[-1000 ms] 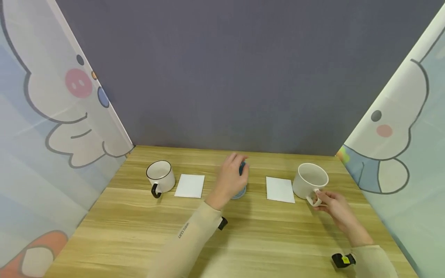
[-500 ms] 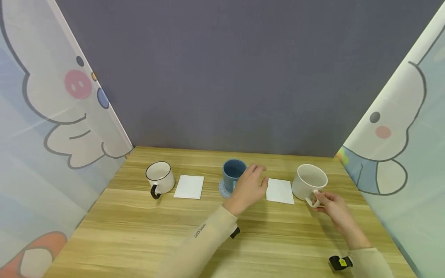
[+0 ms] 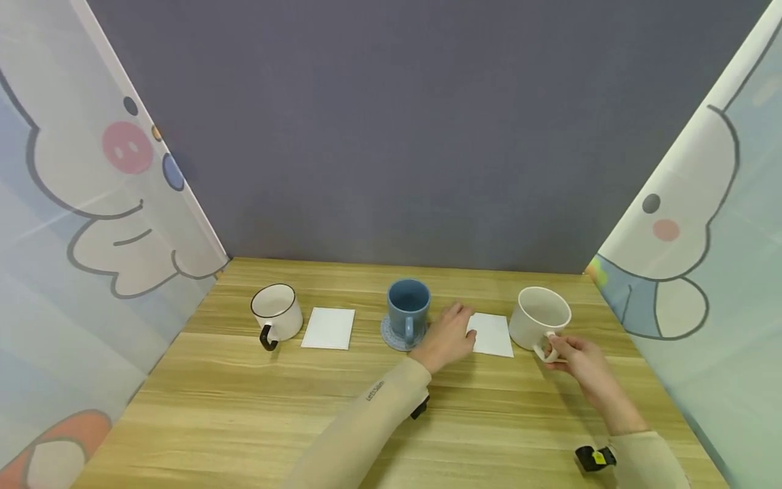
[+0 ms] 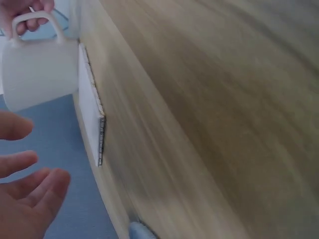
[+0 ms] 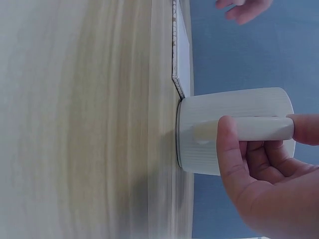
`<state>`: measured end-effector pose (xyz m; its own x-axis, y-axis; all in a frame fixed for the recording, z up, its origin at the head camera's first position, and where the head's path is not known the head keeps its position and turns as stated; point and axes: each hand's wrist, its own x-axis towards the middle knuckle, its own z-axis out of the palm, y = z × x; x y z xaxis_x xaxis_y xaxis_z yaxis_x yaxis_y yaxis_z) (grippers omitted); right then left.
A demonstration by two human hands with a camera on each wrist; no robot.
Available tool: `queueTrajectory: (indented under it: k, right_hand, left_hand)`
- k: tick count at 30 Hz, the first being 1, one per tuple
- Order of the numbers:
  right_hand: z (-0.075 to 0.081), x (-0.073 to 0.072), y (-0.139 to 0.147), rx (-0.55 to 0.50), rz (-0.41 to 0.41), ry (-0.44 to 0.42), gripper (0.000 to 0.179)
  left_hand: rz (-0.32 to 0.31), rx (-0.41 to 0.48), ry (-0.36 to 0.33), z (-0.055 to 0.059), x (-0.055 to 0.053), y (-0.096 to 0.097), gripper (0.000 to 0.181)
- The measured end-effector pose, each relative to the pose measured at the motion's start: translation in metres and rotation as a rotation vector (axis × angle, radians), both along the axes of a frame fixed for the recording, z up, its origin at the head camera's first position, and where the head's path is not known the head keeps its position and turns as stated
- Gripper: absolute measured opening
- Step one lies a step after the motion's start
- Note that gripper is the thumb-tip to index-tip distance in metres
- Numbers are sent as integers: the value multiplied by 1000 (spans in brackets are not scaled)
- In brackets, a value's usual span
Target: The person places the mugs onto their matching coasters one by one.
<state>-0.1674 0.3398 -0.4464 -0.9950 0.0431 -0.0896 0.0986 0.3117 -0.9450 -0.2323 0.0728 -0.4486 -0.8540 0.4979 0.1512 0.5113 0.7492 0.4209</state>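
My right hand [image 3: 589, 372] grips the handle of a large white mug [image 5: 204, 107], which stands upright on the table beside a square white coaster [image 3: 492, 335]. My left hand [image 3: 448, 337] hovers at the coaster's left edge with its fingers spread and nothing in them. In the left wrist view, those fingers [image 4: 50, 186] point toward the white mug and stay apart from it. A blue mug [image 3: 408, 305] stands on a round pale-blue patterned coaster [image 3: 392, 337], just left of my left hand.
At the left, a white mug with a black rim and handle [image 3: 277, 314] stands next to another square white coaster [image 3: 328, 328]. A grey panel [image 3: 391, 136] closes off the table's back edge. Cartoon-printed curtains [image 3: 73, 197] hang along both sides.
My left hand has moved right, away from the blue mug, which was partly covered before and now shows fully. My right hand has kept its grip on the white mug's handle.
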Motion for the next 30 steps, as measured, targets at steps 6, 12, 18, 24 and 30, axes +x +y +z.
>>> queueTrajectory:
  k: [6,12,18,24,30]
  right_hand:
    - [0,-3,-3,-8,7,-19,38]
    - [2,-2,-2,-11,-10,-5,40]
    - [3,1,-2,-21,-9,-4,43]
    - [2,2,-2,-26,-10,-6,43]
    - [3,2,-1,-34,-24,-1,41]
  left_hand:
    - [-6,-134,-6,-11,-9,2,41]
    - [-18,-150,-80,-15,-17,10,38]
    - [36,-124,-218,-23,-22,17,47]
    - [48,-117,-256,-24,-22,20,30]
    - [61,-87,-274,-22,-19,23,19]
